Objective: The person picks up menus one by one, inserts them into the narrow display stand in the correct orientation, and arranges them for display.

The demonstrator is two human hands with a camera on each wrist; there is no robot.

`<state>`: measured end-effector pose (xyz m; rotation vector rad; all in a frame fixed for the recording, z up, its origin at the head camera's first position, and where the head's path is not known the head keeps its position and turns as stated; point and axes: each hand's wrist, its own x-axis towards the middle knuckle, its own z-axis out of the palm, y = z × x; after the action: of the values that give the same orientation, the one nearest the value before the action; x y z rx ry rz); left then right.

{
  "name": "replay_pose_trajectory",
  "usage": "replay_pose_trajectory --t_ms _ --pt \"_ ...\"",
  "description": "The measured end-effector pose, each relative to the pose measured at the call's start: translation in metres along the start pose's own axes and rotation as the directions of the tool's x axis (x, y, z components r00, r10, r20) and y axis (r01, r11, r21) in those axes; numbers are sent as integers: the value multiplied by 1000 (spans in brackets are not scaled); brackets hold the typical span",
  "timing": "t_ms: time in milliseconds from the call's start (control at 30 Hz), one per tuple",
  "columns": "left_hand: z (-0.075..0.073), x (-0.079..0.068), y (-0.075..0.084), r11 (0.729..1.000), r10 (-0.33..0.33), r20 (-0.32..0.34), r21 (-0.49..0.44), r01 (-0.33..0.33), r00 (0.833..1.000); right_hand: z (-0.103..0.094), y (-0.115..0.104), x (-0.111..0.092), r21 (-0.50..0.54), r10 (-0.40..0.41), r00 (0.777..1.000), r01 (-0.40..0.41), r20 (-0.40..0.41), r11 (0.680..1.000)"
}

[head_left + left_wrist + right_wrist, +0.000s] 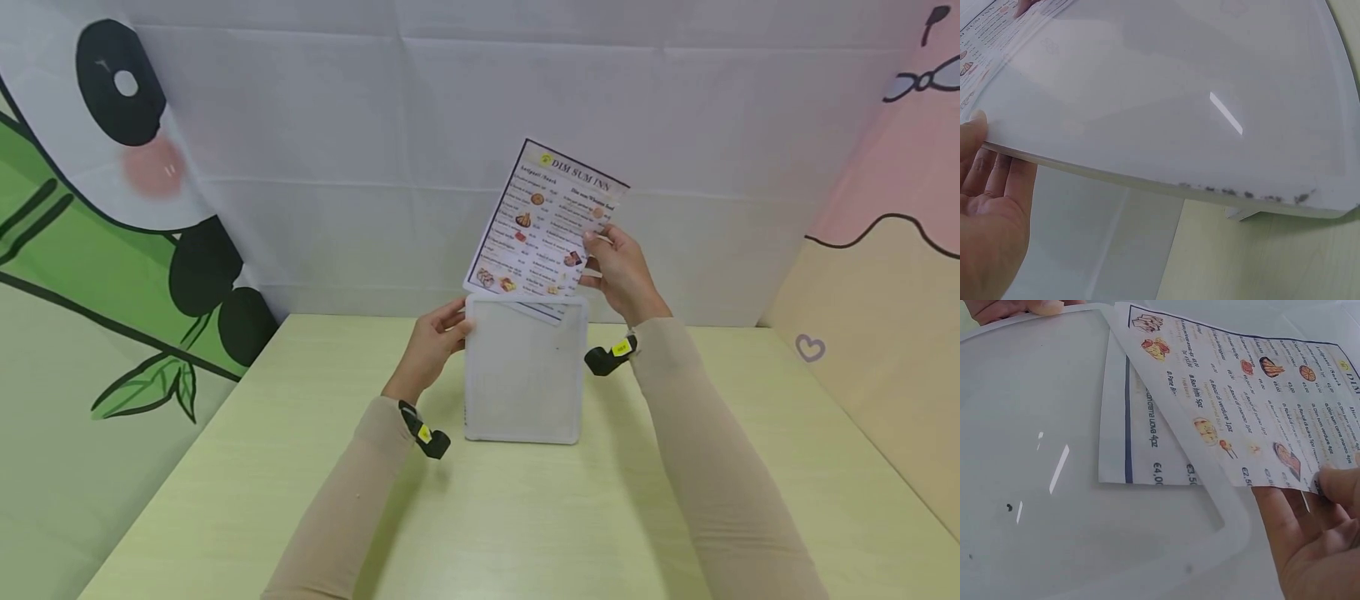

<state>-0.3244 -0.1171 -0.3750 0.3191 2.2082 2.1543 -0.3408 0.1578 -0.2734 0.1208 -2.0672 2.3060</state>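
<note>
A printed menu (551,221) headed "DIM SUM INN" leans tilted above a white-rimmed clear menu holder (525,371). My right hand (621,271) pinches the menu's right edge, thumb on the printed side. In the right wrist view one lower corner of the menu (1141,425) lies behind the holder's clear panel, past its rim. My left hand (435,342) grips the holder's upper left side; in the left wrist view the thumb (974,128) is on the front and the fingers are behind. The holder stands upright on the table. Dark marks run along one edge of the holder (1235,194).
A pale wood-look table (322,467) carries the holder. Behind it hangs a creased white cloth backdrop (300,108). Cartoon-printed panels flank the table, with a panda panel (150,292) on the left and a pink-and-cream one (862,275) on the right.
</note>
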Motion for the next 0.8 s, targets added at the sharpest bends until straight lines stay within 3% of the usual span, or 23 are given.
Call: replay_pose_trajectory --t_ms 800 --pt "2 -1 2 1000 -20 -16 -11 20 1000 -4 4 0 -78 37 999 -39 -27 996"
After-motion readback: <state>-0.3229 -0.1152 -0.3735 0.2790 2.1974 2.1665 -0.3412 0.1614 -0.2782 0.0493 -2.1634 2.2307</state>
